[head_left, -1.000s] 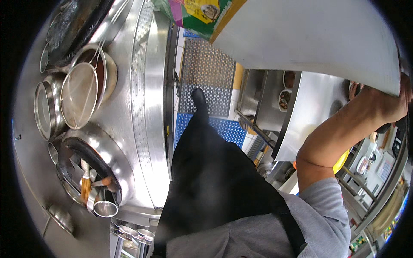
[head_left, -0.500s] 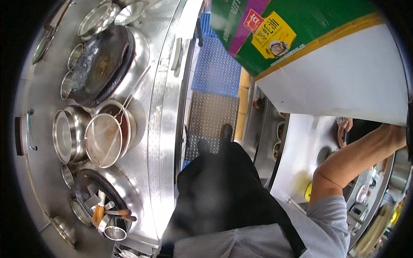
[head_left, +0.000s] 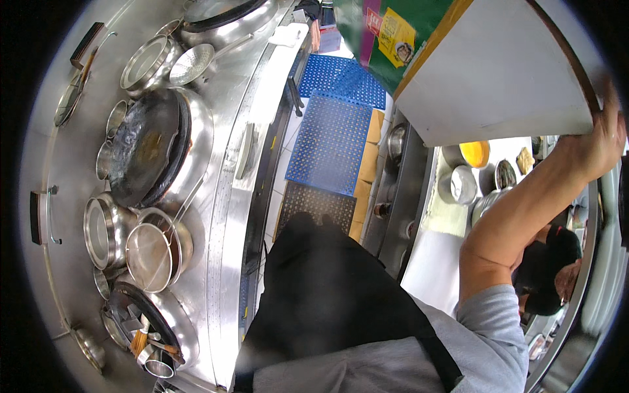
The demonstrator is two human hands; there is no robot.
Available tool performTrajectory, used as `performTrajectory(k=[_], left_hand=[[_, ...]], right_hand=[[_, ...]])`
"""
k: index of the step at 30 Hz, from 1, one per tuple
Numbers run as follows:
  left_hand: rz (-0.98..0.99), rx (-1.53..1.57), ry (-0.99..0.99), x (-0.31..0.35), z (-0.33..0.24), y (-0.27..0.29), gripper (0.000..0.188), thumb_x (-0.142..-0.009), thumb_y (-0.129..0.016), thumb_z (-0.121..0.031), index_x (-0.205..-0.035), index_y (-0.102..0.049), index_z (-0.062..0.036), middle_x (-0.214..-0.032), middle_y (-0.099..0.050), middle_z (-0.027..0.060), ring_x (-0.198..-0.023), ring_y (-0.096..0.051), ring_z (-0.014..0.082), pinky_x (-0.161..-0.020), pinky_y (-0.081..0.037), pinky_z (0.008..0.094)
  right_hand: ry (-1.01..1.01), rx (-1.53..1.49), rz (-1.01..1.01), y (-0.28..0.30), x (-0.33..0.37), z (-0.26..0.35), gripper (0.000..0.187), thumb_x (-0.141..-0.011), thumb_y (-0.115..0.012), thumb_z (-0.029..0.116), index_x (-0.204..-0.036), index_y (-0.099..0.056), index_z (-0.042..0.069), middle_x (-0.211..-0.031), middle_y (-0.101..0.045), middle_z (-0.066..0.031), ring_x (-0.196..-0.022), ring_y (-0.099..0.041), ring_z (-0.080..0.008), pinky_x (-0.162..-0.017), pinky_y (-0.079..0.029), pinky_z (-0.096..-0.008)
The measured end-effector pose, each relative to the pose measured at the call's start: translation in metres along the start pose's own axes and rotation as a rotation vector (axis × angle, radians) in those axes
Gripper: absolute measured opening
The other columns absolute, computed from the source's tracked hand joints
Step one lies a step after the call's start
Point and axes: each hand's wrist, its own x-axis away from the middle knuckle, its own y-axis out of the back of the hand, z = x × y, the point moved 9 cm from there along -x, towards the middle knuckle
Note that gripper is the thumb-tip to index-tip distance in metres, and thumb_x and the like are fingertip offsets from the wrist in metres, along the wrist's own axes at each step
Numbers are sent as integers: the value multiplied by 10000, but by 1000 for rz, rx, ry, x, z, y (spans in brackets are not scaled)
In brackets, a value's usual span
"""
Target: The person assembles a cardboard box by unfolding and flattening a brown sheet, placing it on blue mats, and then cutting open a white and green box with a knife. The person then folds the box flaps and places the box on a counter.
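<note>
A large cardboard box [head_left: 501,78], with white and green sides and a yellow label, fills the upper right. My right hand [head_left: 597,137] is raised at the far right, its fingers bent around the box's lower right edge. My bare right forearm rises toward it from a grey sleeve. The tips of the fingers are partly lost at the dark rim of the picture. My left hand is out of view, so what it does is hidden.
On the left runs a steel cooking range [head_left: 216,262] with a black wok [head_left: 147,150], a mesh strainer [head_left: 149,257] and several pots. Blue perforated mats [head_left: 331,137] line the aisle. A person in black [head_left: 547,262] stands beyond the right counter [head_left: 426,262], which holds metal pots.
My body has moved forward along the aisle, with more blue matting and another wok showing. The box has shifted upward in view, uncovering my right hand and pots on the right counter.
</note>
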Motion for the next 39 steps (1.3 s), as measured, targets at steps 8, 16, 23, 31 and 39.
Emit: performTrajectory(k=[8, 16, 23, 31, 39], left_hand=[[37, 65, -42, -74, -120, 85, 454, -874, -650, -285, -1164, -456, 6, -1049, -542, 299, -928, -604, 393, -802, -509, 500], [79, 178, -71, -151, -232, 192, 380, -877, -640, -270, -1107, -501, -3, -999, -571, 269, -883, -622, 370, -773, -517, 487], [90, 248, -87, -195, -323, 290, 319, -880, -631, -258, -1058, -540, -10, -956, -596, 244, -844, -637, 349, -748, -523, 475], [67, 382, -35, -238, -431, 355, 257, -883, -621, -244, -1002, -584, -18, -906, -625, 214, -799, -655, 325, -719, -531, 461], [-11, 759, 83, -237, -563, 379, 212, -887, -611, -229, -945, -629, -27, -857, -654, 185, -755, -672, 302, -691, -539, 448]], right_hand=[[-215, -51, -432, -52, -5, -143, 274, -937, -708, 157, -1116, -604, -22, -1085, -663, -167, -938, -689, -257, -811, -597, -385], [-377, 15, -399, -122, -56, -281, 488, -922, -746, 300, -1229, -581, -42, -1105, -622, -137, -971, -647, -208, -820, -564, -333], [-521, 88, -417, -149, -86, -395, 494, -920, -752, 299, -1224, -584, -53, -1129, -627, -127, -1002, -617, -218, -867, -529, -369], [-605, -103, -167, -236, -98, -579, 409, -946, -719, 252, -1221, -622, -35, -1138, -659, -82, -1021, -594, -160, -936, -457, -320], [-637, -381, 330, -365, -196, -737, 377, -956, -698, 249, -1180, -635, -47, -1089, -675, -72, -980, -595, -133, -905, -442, -284]])
